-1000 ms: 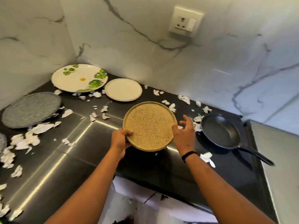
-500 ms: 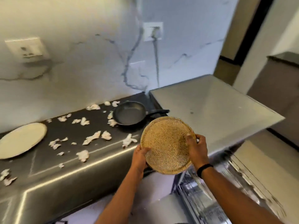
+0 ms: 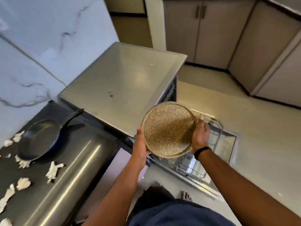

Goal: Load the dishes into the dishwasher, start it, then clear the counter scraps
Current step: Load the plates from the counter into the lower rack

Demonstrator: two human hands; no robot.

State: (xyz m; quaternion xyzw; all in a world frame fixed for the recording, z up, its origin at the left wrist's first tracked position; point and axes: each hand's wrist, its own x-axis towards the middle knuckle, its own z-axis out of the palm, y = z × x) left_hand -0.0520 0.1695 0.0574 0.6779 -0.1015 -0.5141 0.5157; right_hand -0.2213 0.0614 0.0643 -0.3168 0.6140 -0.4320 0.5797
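Note:
I hold a round tan speckled plate (image 3: 168, 129) between both hands, in the air above the open dishwasher. My left hand (image 3: 140, 144) grips its left rim and my right hand (image 3: 200, 135) grips its right rim. Below the plate the dishwasher's wire rack (image 3: 190, 165) is pulled out over the lowered door (image 3: 228, 144). A black frying pan (image 3: 39, 139) sits on the dark counter (image 3: 68, 181) at the left. White paper scraps (image 3: 53, 172) lie scattered around the pan and along the counter's left part.
A grey appliance top (image 3: 123, 85) stands between the counter and the dishwasher opening. A marble wall (image 3: 48, 38) backs the counter. Grey cabinets (image 3: 228, 30) line the far right. My bare foot (image 3: 185, 195) is on the pale floor (image 3: 252, 136).
I have turned right and carried the plate from over the counter's edge to above the dishwasher rack. The other plates have left the view. Both hands still grip the plate.

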